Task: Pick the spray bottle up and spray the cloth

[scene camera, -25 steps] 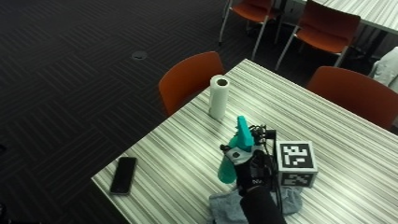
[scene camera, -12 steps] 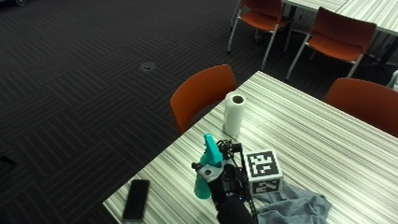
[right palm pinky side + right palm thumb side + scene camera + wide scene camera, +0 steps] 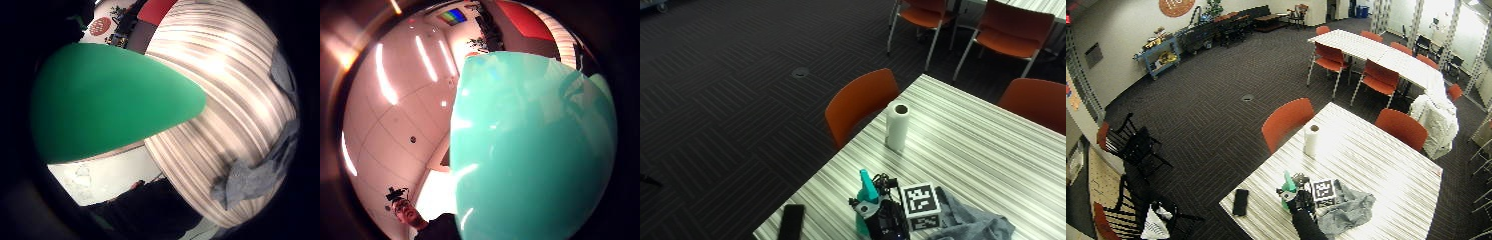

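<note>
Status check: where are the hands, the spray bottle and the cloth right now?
Right hand grips the spray bottle, upright above the table. Cloth lies crumpled beside it. Nothing between them; paper towel roll and phone stand apart.

Lower spray bottle (image 3: 865,210) behind the hand (image 3: 887,226); cloth (image 3: 973,225) cut off.

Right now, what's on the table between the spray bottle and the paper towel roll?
Nothing: in the outside view, only bare striped table lies between the spray bottle and the paper towel roll.
</note>
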Demonstrator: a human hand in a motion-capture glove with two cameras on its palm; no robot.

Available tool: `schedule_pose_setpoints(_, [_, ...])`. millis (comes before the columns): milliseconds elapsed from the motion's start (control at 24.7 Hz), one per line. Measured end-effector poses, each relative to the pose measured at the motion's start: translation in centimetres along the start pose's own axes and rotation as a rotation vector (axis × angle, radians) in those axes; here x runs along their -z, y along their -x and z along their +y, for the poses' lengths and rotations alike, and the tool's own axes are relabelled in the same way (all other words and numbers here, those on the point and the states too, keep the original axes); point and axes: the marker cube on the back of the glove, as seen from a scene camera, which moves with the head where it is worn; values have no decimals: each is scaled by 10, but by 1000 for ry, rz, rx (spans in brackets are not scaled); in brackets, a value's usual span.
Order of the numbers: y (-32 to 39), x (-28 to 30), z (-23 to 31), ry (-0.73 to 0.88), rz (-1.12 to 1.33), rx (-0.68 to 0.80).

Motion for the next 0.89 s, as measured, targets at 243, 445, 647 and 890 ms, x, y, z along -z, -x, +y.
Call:
schedule_pose_setpoints(243, [-3,5,0,0,16,31])
schedule_pose_setpoints(445, [-4,4,1,5,28,34])
schedule_pose_setpoints(647, [-10,2,2,12,34,17])
schedule_pose_setpoints(890, [-11,-1,5,35,59,-14])
